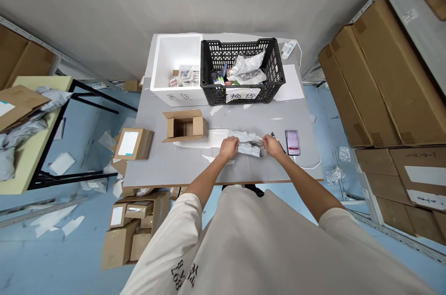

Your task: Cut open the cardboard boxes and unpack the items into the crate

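Observation:
A crumpled grey plastic mailer bag (248, 142) lies on the table in front of me, with something clear and shiny at its right end. My left hand (229, 147) is closed on the bag's left end. At the other end, my right hand (272, 145) pinches the clear plastic edge. What the bag holds cannot be made out. Left of my hands, an opened cardboard box (186, 127) stands with its flaps out. A phone (292, 142) lies to the right of my right hand, and a dark slim tool (277, 137) is partly hidden behind that hand.
A black plastic crate (243, 72) with bagged items and a white foam box (177, 60) stand at the table's back. A closed carton (134, 143) sits at the left edge. Stacked cartons (390, 76) fill the right-hand shelves; several boxes (134, 225) lie on the floor.

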A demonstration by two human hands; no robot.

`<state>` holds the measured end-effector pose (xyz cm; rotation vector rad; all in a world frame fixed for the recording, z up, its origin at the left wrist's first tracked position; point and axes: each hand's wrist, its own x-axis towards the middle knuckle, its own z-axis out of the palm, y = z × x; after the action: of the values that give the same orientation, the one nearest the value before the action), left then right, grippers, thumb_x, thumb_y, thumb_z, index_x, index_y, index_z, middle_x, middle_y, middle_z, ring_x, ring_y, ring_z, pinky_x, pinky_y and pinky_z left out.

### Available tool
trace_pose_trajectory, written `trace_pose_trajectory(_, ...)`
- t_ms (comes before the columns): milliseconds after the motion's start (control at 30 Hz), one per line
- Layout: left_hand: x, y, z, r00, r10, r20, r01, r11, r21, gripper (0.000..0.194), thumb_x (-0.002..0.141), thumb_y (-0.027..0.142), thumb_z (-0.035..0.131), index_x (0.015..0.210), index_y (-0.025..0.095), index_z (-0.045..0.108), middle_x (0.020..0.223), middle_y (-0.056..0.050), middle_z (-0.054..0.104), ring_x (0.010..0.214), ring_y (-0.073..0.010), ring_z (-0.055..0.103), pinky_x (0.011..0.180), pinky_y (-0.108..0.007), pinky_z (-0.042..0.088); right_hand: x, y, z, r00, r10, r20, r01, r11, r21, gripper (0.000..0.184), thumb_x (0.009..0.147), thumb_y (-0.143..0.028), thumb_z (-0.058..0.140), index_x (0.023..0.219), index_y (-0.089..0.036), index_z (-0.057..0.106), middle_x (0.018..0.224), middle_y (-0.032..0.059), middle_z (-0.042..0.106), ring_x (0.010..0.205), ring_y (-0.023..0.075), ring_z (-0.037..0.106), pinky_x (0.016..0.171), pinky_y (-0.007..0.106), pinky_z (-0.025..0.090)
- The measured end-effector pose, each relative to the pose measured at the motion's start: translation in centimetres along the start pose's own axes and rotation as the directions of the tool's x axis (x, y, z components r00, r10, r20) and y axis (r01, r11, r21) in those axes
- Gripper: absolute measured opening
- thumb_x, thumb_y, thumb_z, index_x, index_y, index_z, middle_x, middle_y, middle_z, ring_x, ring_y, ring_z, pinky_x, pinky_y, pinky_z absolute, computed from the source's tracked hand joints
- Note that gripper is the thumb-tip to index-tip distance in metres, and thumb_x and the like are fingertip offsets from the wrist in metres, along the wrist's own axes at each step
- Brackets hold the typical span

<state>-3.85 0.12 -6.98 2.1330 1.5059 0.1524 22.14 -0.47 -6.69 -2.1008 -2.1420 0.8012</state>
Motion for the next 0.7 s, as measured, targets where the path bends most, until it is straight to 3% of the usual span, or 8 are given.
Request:
trace_pose_trajectory(67, -0.1, -0.2, 0.0, 1.0, -0.007, -0.01, 0.006, 0.998, -0.056, 0.017, 0.099, 0.023, 0.046, 0.103, 0.023, 0.062, 0.106, -0.009, 0.066, 0.102, -0.0256, 0.06, 0.091, -0.038, 0.043, -0.1, 0.5, 0.0, 1.0, 0.029, 0.0, -0.028, 0.996, 0.088, 0.027, 0.098, -0.016, 0.043, 0.117, -0.017, 0.062, 0.107, 0.01, 0.071, 0.095, 0.0228, 0.061, 0.08, 0.029, 0.042)
trace_pose_trajectory(167, 0.1, 0.4, 0.5, 0.999, -0.024, -0.037, 0.02, 0.993, -0.114, 0.022, 0.094, 0.018, 0.049, 0.113, 0.024, 0.059, 0.109, -0.007, 0.067, 0.105, -0.025, 0.06, 0.093, -0.038, 0.043, -0.2, -0.6, 0.5, 0.998, -0.044, -0.048, 0.05, 0.992, 0.12, 0.032, 0.092, -0.013, 0.046, 0.118, -0.019, 0.063, 0.117, 0.0086, 0.069, 0.106, 0.0224, 0.059, 0.09, 0.03, 0.042)
trace_pose_trajectory(300, 0.5, 2.2, 1.2, 0.999, -0.011, -0.045, 0.006, 0.995, -0.101, 0.026, 0.091, 0.016, 0.052, 0.115, 0.022, 0.059, 0.118, -0.009, 0.065, 0.112, -0.0267, 0.057, 0.096, -0.04, 0.042, -0.2, -2.8, 1.4, 0.995, -0.1, -0.023, 0.1, 0.995, -0.002, 0.032, 0.088, -0.022, 0.059, 0.12, -0.02, 0.063, 0.125, 0.0113, 0.064, 0.116, 0.028, 0.054, 0.097, 0.036, 0.04)
trace_pose_trajectory(433, 0.6, 4.1, 2.2, 0.999, 0.045, -0.022, -0.045, 0.998, -0.041, 0.022, 0.096, 0.031, 0.056, 0.115, 0.023, 0.06, 0.121, -0.01, 0.063, 0.116, -0.0287, 0.055, 0.099, -0.042, 0.041, -0.4, -2.4, 2.2, 0.997, -0.04, 0.061, 0.046, 0.994, -0.102, 0.038, 0.085, -0.029, 0.067, 0.121, -0.02, 0.06, 0.125, 0.0134, 0.061, 0.114, 0.0294, 0.054, 0.092, 0.036, 0.041)
trace_pose_trajectory(567, 0.9, 5.7, 3.6, 0.993, 0.114, 0.026, -0.115, 0.992, 0.06, 0.028, 0.092, 0.038, 0.064, 0.115, 0.022, 0.06, 0.123, -0.013, 0.06, 0.12, -0.0316, 0.051, 0.1, -0.045, 0.037, -0.6, -1.5, 2.6, 0.996, 0.005, 0.091, 0.006, 0.993, -0.117, 0.022, 0.09, -0.028, 0.062, 0.111, -0.02, 0.061, 0.115, 0.0113, 0.066, 0.103, 0.0258, 0.06, 0.083, 0.033, 0.04)
trace_pose_trajectory(700, 1.7, 6.0, 4.1, 0.994, 0.092, 0.06, -0.1, 0.986, 0.134, 0.021, 0.095, 0.023, 0.055, 0.114, 0.02, 0.062, 0.12, -0.014, 0.062, 0.118, -0.0312, 0.05, 0.099, -0.046, 0.035, -0.6, -1.5, 2.5, 0.993, -0.014, 0.12, 0.021, 0.998, -0.057, 0.011, 0.095, -0.023, 0.054, 0.097, -0.021, 0.064, 0.103, 0.0076, 0.07, 0.092, 0.0212, 0.062, 0.076, 0.029, 0.038)
